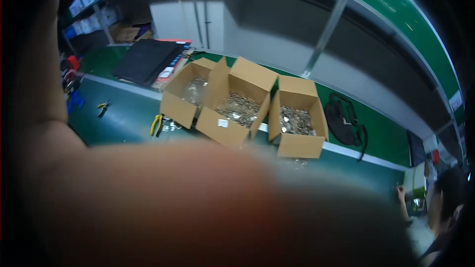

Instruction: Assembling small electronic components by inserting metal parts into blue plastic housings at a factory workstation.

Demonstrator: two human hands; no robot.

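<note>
A large, blurred bare hand [163, 193] is right up against the view and covers most of its lower part. By its place at the left I take it for my left hand. Skin runs up the left edge too, with a crease where the two parts meet. Its fingers cannot be made out, nor whether it holds anything. A dark grey blur beside it on the right is too unclear to name. No second hand of mine can be told apart. Past the hand stand three open cardboard boxes: the left [179, 110], the middle [213, 124] and the right [302, 146], holding many small metallic pieces.
Yellow-handled pliers [156, 125] and small loose pieces lie before the boxes on the green bench [118, 123]. More pliers [103, 108] lie farther left. A black flat stack [148, 61] and a black bag [343, 122] flank the boxes. A co-worker [425, 227] reaches in at right.
</note>
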